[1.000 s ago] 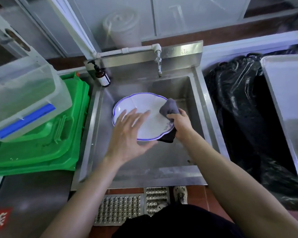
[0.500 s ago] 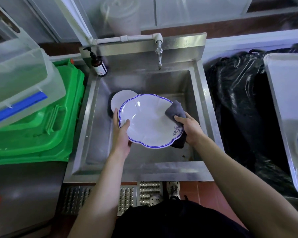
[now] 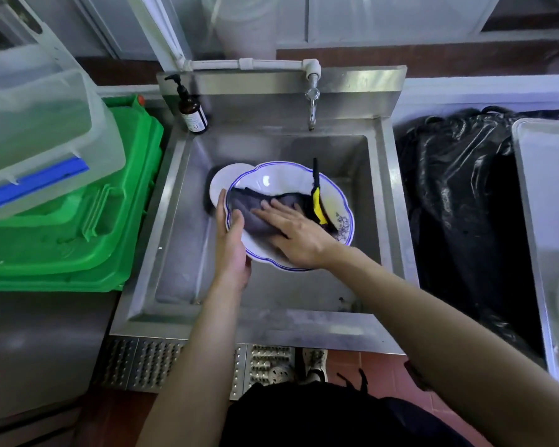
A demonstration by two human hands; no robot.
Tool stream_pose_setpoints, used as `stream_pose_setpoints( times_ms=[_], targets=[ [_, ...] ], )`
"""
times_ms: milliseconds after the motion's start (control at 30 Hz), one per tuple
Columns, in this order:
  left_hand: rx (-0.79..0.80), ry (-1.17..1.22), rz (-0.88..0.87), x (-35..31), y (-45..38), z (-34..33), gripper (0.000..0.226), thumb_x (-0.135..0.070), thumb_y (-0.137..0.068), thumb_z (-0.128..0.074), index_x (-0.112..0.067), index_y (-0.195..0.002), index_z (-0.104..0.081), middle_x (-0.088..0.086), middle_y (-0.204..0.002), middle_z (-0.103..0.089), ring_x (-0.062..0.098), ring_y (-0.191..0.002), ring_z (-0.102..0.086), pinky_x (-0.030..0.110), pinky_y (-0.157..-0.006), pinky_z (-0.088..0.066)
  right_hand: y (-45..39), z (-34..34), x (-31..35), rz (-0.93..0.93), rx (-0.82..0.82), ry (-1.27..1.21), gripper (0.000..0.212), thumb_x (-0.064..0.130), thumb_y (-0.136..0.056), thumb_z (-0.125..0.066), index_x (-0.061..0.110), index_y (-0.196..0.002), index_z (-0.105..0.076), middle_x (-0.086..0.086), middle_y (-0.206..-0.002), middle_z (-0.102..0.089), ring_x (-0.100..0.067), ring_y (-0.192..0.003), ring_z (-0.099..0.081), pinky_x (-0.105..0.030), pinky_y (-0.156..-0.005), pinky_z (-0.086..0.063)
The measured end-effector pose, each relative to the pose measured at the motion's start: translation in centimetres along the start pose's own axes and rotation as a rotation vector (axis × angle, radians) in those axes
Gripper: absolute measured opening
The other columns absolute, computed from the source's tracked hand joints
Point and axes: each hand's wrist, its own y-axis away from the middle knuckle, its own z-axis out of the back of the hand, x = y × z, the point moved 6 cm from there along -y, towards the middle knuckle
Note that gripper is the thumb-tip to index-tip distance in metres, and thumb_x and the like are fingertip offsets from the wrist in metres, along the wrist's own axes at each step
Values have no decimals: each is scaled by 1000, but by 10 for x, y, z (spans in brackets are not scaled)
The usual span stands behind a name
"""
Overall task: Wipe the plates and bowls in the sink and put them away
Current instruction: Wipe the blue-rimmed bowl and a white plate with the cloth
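The plate (image 3: 299,188), white with a blue scalloped rim and a small blue flower print on its right side, is held tilted above the basin of the steel sink (image 3: 376,201), near the middle. The sink fills the centre of the view, with a tap (image 3: 312,101) on a white pipe over its back wall and a brown pump bottle (image 3: 192,112) on its back left corner. To the left of the sink lie stacked green bins (image 3: 88,227) with a clear plastic box (image 3: 42,124) on top of them. To the right is a black bag (image 3: 459,201), and beyond it a steel tray (image 3: 546,201) at the frame edge. A smaller white dish (image 3: 220,185) sits in the sink behind the plate's left edge, partly hidden by it. A grey cloth (image 3: 255,214) with a black and yellow tag is spread inside the plate. The right hand (image 3: 296,235) lies flat on the cloth, fingers straight and spread, pressing it against the plate's inner face. The left hand (image 3: 231,240) grips the plate's left rim, thumb hooked over the inside edge and fingers behind the rim, mostly out of sight. A shoe (image 3: 315,364) shows on the red floor below the sink front, beside a studded metal grate (image 3: 152,366).
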Motion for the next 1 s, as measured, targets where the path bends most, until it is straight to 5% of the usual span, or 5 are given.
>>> stream_pose_setpoints(
  times_ms=[167, 400, 567, 833, 1000],
  targets=[
    [-119, -50, 38, -1, 8, 27, 46, -29, -112, -56, -34, -158, -53, -3, -151, -66, 23, -137, -65, 56, -119, -49, 48, 10, -50, -38, 340, 36, 61, 14, -105, -47, 44, -158, -47, 14, -171, -35, -13, -160, -24, -36, -132, -13],
    [-53, -108, -34, 7, 1, 15, 53, -35, -107, -59, -32, -159, -51, -3, -159, -59, 24, -149, -54, 59, -125, -40, -1, -6, -55, -118, 42, 46, 74, 8, -101, -47, 30, -169, -28, 4, -178, -15, -14, -165, -6, -54, -132, -6],
    [-123, -108, -7, 7, -16, 36, 61, -40, -103, -64, -38, -161, -48, -7, -161, -56, 21, -149, -54, 57, -124, -43, 55, -18, -32, 2, 181, -137, 67, 2, -98, -49, 32, -157, -52, 10, -164, -47, -2, -149, -37, -14, -119, -24],
    [-62, -65, 7, 27, -1, 7, 52, -24, -113, -53, -38, -163, -45, -12, -161, -56, 15, -148, -54, 52, -124, -43, 20, -12, -67, -259, 37, -83, 76, 17, -87, -36, 24, -162, -45, -1, -172, -34, -18, -163, -23, -43, -134, -7],
    [-193, -48, 43, 35, -8, 26, 60, -30, -106, -61, -40, -163, -45, -12, -160, -57, 17, -146, -56, 53, -123, -45, 64, -21, -44, -98, 85, -113, 57, 7, -94, -50, 28, -145, -65, 7, -149, -64, -16, -138, -56, -33, -117, -41]
  ],
)
